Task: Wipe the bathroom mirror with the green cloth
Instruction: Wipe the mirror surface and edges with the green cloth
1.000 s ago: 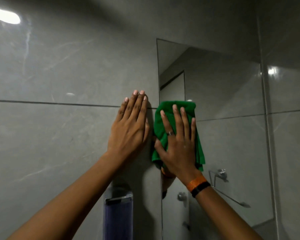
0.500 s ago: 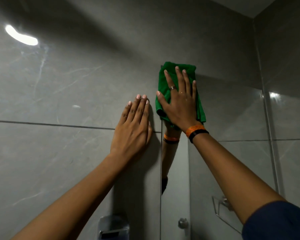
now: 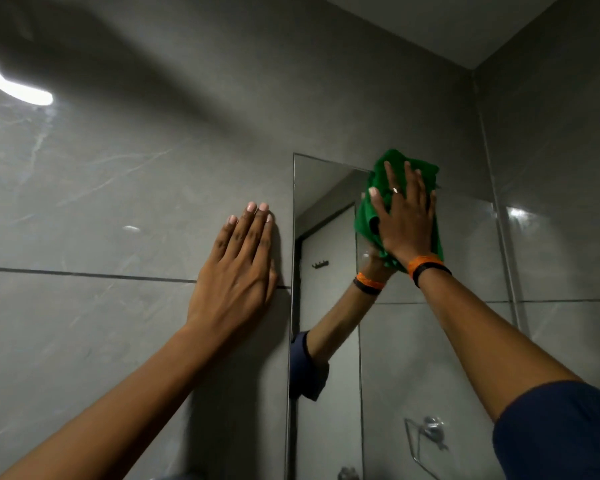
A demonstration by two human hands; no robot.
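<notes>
The frameless bathroom mirror [image 3: 430, 341] is fixed to the grey tiled wall, its left edge near the middle of the view. My right hand [image 3: 404, 216] presses the bunched green cloth [image 3: 364, 216] flat against the mirror's top edge, right of its top left corner. Part of the cloth sticks out above and left of my fingers. My left hand [image 3: 238, 271] lies flat on the wall tile just left of the mirror's edge, fingers together, holding nothing. The mirror reflects my right forearm and wristbands.
Grey marble-look wall tiles [image 3: 101, 202] surround the mirror, with a wall corner [image 3: 492, 188] close on the right. A light glare [image 3: 18, 86] shines on the tile at upper left. A chrome towel ring [image 3: 426, 434] shows reflected low in the mirror.
My right hand slid the green cloth from the mirror's top left corner to the right along the top edge. My left hand stayed planted on the wall. The camera tilted upward.
</notes>
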